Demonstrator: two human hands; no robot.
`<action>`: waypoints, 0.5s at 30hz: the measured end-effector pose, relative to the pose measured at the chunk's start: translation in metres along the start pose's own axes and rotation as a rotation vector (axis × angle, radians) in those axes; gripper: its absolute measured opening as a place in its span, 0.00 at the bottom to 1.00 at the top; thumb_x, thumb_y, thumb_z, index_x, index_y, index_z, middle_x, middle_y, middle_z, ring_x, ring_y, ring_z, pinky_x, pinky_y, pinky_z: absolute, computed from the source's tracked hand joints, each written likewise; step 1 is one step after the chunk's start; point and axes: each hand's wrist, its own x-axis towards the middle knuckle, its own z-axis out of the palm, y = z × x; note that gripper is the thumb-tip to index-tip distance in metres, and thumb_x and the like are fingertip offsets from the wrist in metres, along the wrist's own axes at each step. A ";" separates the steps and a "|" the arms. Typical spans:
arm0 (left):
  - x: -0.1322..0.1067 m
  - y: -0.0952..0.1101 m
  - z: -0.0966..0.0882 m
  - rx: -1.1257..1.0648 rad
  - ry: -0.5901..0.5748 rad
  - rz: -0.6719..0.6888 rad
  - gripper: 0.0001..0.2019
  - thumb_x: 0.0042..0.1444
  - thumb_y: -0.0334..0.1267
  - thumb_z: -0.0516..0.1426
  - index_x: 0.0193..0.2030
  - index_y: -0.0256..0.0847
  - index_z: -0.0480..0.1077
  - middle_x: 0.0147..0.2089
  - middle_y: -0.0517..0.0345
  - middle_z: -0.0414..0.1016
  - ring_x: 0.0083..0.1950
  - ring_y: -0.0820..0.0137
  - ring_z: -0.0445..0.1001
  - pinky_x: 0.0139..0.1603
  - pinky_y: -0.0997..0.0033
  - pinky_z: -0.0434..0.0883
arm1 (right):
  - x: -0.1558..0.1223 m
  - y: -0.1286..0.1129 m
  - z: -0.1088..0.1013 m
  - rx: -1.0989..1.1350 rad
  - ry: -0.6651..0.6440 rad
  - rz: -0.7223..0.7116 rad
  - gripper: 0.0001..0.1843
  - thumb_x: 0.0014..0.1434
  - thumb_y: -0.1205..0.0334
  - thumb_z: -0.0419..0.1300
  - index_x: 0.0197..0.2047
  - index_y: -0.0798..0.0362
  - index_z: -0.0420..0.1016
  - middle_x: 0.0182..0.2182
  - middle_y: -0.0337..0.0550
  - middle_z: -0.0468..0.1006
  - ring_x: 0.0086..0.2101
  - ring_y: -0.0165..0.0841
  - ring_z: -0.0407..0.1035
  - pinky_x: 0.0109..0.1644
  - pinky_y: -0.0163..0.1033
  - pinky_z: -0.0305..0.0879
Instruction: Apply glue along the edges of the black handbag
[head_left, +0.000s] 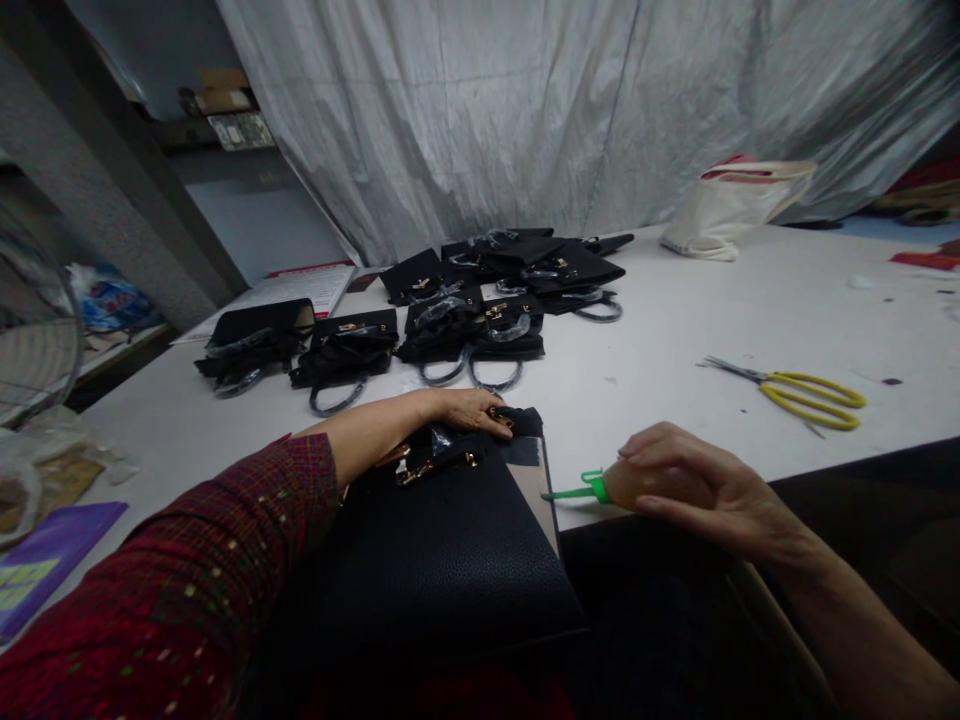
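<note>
Black and pebble-textured, a bag (450,545) lies at the near edge of a white table (645,350), below the left hand (472,412), whose fingers curl down at its upper end; whether they pinch it cannot be told. The right hand (701,485) closes around an amber squeeze bottle (621,486), its green nozzle (574,493) pointing left to the bag's pale side. Beyond the left hand sit more black bags (581,262); beyond the right, yellow-handled scissors (806,379).

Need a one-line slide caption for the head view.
Left hand on a black bag, right hand holding a green-nozzled bottle at its edge.
</note>
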 end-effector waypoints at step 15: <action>-0.003 0.009 0.001 -0.052 -0.003 -0.022 0.14 0.53 0.48 0.62 0.37 0.39 0.71 0.35 0.60 0.74 0.38 0.70 0.70 0.42 0.72 0.65 | -0.024 -0.014 0.005 0.051 0.015 -0.003 0.15 0.57 0.60 0.68 0.47 0.43 0.73 0.46 0.44 0.73 0.46 0.37 0.72 0.47 0.40 0.75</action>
